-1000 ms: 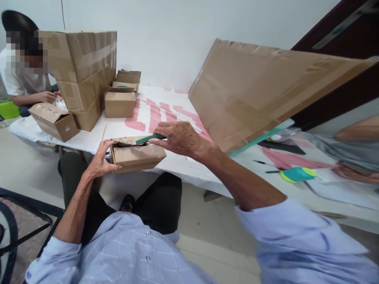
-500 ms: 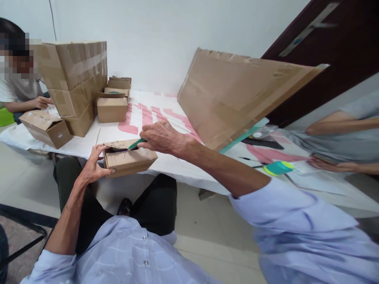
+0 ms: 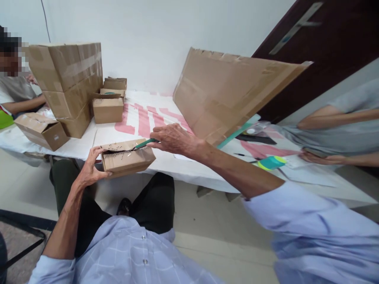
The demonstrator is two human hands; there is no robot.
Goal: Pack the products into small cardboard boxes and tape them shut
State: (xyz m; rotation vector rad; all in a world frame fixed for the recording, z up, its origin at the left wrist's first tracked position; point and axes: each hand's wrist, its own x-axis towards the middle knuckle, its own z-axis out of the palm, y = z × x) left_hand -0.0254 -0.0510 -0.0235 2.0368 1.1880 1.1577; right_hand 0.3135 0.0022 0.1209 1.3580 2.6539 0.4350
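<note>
A small brown cardboard box [image 3: 128, 161] rests at the table's front edge, with dark specks or small holes along the slit in its top. My left hand [image 3: 91, 167] grips its left end, thumb on the front and fingers over the top. In my right hand [image 3: 174, 139], closed in a pinch, is a slim green-handled tool [image 3: 145, 143]. It slants down to the left, and its tip meets the slit near the middle of the box. The tip itself is too small to make out. A small pale bit lies on the top beside the slit.
Stacked taped cartons [image 3: 71, 85] and smaller open boxes [image 3: 108, 110] stand back left. A large cardboard sheet [image 3: 231, 94] leans behind my right arm. A teal and yellow item [image 3: 271, 162] lies to the right. One person sits at each side of the table [image 3: 139, 114].
My right hand has moved to the right, drawing the green-handled tool along the slit. The slit looks narrower now. My left hand keeps its hold, and the whole view has shifted slightly.
</note>
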